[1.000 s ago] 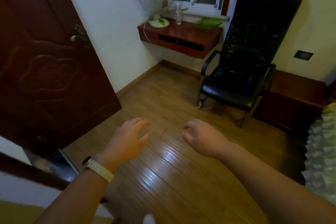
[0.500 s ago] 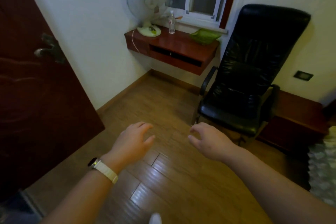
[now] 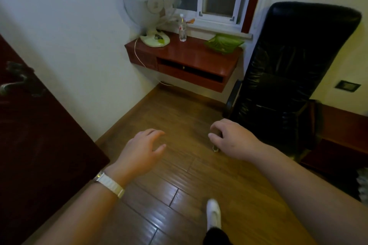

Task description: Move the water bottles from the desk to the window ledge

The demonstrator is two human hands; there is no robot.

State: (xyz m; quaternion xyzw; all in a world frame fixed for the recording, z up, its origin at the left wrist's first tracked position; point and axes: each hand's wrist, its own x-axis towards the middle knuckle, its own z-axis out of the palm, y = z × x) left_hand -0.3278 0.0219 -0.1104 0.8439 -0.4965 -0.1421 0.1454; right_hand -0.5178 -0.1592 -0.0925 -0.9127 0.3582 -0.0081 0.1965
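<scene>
My left grip (image 3: 141, 151) and right grip (image 3: 233, 137) hang loosely spread, empty, well apart from the water bottle (image 3: 182, 30) upright on the desk (image 3: 191, 53) beside the fan (image 3: 153, 6), under the window ledge (image 3: 219, 31); ledge looks narrow, so sloppy placement could tip it.

Left hand (image 3: 139, 152) and right hand (image 3: 232, 138) extended forward, palms down, fingers loosely curled, empty.

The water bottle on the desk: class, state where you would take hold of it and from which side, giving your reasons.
Grip the water bottle round its middle, probably coming from the front. It stands upright near the back of the desk, with the fan close on the left and the window ledge behind, so the front is open.
</scene>
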